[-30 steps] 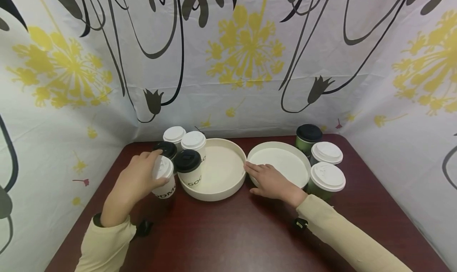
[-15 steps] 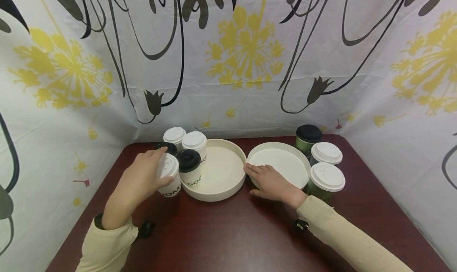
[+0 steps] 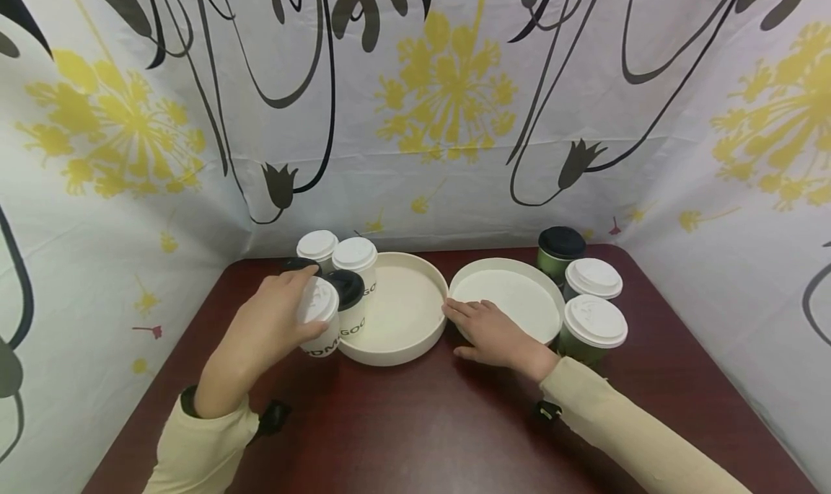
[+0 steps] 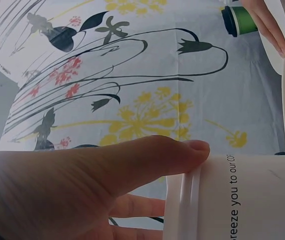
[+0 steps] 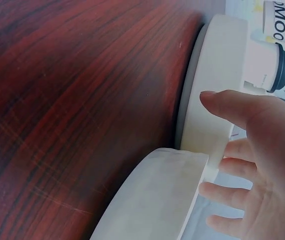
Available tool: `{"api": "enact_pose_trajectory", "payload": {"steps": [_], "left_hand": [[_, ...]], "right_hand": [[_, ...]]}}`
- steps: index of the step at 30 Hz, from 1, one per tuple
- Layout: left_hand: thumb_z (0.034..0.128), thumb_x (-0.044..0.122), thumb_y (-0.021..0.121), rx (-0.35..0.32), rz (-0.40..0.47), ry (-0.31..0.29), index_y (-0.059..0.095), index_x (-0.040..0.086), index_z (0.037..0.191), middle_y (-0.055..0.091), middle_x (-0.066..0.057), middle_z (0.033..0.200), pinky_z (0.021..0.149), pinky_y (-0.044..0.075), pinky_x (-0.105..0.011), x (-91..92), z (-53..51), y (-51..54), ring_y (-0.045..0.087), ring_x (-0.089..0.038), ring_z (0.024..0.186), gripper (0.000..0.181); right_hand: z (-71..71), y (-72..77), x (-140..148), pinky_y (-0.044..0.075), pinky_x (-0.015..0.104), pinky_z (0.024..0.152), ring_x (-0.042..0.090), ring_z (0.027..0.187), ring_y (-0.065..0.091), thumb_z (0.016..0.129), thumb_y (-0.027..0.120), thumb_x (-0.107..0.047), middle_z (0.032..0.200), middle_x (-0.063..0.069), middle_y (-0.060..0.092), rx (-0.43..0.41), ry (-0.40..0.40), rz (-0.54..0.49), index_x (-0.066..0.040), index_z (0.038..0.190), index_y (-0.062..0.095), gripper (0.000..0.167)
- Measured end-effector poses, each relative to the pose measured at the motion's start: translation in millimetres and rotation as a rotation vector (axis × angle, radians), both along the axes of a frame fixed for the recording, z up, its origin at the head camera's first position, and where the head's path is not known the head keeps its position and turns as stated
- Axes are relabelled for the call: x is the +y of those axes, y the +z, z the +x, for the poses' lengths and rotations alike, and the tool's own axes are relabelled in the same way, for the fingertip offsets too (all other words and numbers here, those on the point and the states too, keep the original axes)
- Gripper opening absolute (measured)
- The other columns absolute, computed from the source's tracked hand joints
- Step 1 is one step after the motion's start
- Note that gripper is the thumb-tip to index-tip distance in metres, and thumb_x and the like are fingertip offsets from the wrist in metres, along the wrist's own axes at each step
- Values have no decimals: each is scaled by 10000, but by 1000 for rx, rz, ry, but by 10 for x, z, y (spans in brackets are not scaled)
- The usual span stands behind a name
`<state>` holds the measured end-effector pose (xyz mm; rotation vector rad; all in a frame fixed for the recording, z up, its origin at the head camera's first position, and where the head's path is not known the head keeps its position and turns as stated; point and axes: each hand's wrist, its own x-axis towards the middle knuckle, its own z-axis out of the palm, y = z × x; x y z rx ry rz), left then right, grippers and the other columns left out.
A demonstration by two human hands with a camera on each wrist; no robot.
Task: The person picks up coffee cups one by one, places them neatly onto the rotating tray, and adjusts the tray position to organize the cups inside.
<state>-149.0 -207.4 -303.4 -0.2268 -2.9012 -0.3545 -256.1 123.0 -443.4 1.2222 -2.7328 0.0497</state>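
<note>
My left hand (image 3: pixel 260 328) grips a white paper coffee cup (image 3: pixel 324 324) with a white lid, thumb on the near side. In the left wrist view the thumb presses by the lid edge of this cup (image 4: pixel 247 200), which has dark printing. The cup is at the left rim of the cream round tray (image 3: pixel 405 303), close against a black-lidded white cup (image 3: pixel 350 314). Whether the held cup touches the table is unclear. My right hand (image 3: pixel 496 335) lies with extended fingers where the cream tray meets a white round tray (image 3: pixel 509 288); in the right wrist view its thumb (image 5: pixel 217 102) is over the cream tray's wall.
Two white-lidded cups (image 3: pixel 355 254) and another black lid (image 3: pixel 299 263), partly hidden, stand at the back left. Right of the white tray are a black-lidded green cup (image 3: pixel 561 252) and two white-lidded cups (image 3: pixel 594 321). Patterned cloth (image 3: pixel 448 191) surrounds the dark red table (image 3: pixel 402 429).
My left hand has moved right with the white-lidded cup, up against the black-lidded cup, which has shifted slightly right. My right hand has stayed in place.
</note>
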Motion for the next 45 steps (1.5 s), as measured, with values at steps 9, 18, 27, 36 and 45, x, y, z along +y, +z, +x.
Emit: {"api": "enact_pose_trajectory", "payload": {"steps": [9,18,27,36,45], "left_hand": [[761,274,827,44,-8,-39,483,20,1425,589,-217,1351,908,511,-557,48,-24,-57,539,-421,1215,790],[749,280,834,75,-3,-73,498,13,1409,593,-208,1358,917,514,-546,96,-68,-116,553,-415,1201,787],[743,270,839,83,-9,-98,516,34,1398,601,-176,1358,895,528,-539,151,-119,-146,557,-392,1190,767],[741,276,842,89,-21,-127,511,33,1406,594,-164,1378,941,521,-525,208,-189,-182,550,-385,1220,781],[727,264,857,106,-27,-149,524,21,1393,603,-164,1369,954,515,-513,252,-240,-214,569,-382,1179,784]], "right_hand": [[28,-7,3,443,536,1056,350,1290,556,828,765,-391,1506,155,486,-5,9,-14,-43,1464,457,788],[76,-7,-2,426,540,1078,345,1321,533,825,759,-414,1513,148,480,-30,17,-20,-72,1475,452,796],[109,-3,12,412,533,1098,335,1356,504,819,763,-424,1523,130,472,-64,35,-19,-91,1487,438,814],[128,14,18,410,520,1105,334,1366,496,817,762,-437,1531,125,463,-81,49,-12,-106,1496,427,826],[178,38,4,408,518,1110,344,1370,490,815,770,-420,1535,125,459,-107,59,-22,-108,1494,433,819]]}}
